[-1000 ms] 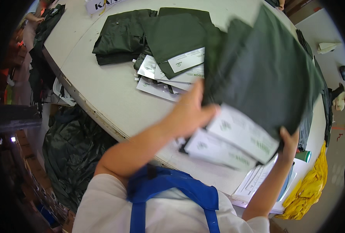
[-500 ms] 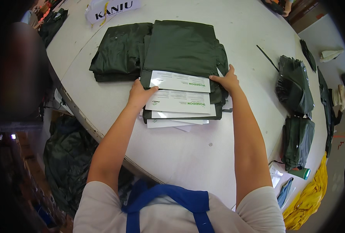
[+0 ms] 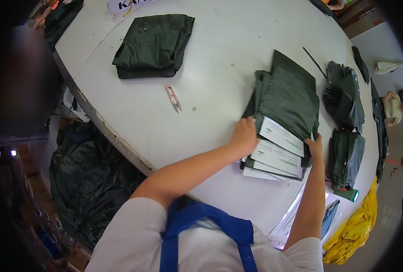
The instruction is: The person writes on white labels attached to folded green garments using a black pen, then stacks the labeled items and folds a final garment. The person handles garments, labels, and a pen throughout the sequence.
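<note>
A stack of folded dark green garments (image 3: 292,97) lies tilted on the right part of the table. White printed cards (image 3: 280,135) stick out in steps along its near edge. My left hand (image 3: 245,137) is closed on the stack's left side, by the cards. Around the right edge, my right hand (image 3: 315,146) grips the same stack, its fingers partly hidden underneath. A second pile of folded dark green garments (image 3: 154,45) sits apart at the far left. Between the two lie thread snips (image 3: 173,98) with a pink handle, blades pointing toward me.
Plastic-wrapped dark green packs (image 3: 344,97) line the table's right side, with a green cylinder (image 3: 347,195) and yellow fabric (image 3: 353,231) nearer me. A white sign (image 3: 126,5) stands at the far edge. Dark green fabric (image 3: 90,181) is heaped below the table's left edge (image 3: 111,136).
Both hands have carried the garment stack with its cards to the right and turned it. The thread snips now show on the table, and the left-hand pile stands alone.
</note>
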`<state>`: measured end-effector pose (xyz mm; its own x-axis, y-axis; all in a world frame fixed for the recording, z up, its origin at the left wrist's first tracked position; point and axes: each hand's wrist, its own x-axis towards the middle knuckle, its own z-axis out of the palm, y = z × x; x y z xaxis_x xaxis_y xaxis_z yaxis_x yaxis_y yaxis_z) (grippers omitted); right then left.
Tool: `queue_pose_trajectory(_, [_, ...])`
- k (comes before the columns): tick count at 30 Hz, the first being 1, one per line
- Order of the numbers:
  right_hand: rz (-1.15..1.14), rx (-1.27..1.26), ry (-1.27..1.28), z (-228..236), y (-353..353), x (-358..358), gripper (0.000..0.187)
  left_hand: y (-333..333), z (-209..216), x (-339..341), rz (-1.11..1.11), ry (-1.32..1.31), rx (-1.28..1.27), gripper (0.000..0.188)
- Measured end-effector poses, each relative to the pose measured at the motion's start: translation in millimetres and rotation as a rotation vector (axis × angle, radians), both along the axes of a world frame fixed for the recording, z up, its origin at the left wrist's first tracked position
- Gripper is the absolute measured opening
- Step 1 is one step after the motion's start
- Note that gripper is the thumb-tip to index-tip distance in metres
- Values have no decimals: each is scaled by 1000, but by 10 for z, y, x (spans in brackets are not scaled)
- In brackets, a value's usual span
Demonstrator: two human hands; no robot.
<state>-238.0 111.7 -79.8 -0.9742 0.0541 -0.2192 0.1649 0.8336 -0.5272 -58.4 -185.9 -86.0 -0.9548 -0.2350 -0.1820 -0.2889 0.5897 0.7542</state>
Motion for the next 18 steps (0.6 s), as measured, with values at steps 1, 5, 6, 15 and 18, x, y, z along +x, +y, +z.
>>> queue_pose_trajectory(1, [-2,36,48,-110,291,-100,77,148,-31,-92,-11,20,16,77])
queue_pose_trajectory(5, [0,157,163,-240,747,-302,81,143,27,-277,-109,86,130,80])
queue_pose_trajectory(6, [-45,357,182,-172,484,-260,79,16,58,-190,-74,119,91,80])
queue_pose_trajectory(15, [418,-91,565,470,-1889,791,59,-3560,455,247,515,268,-737,64])
queue_pose_trajectory(18, [582,-187,472,518,-3198,1129,63,-4592,355,371,651,-59,-537,64])
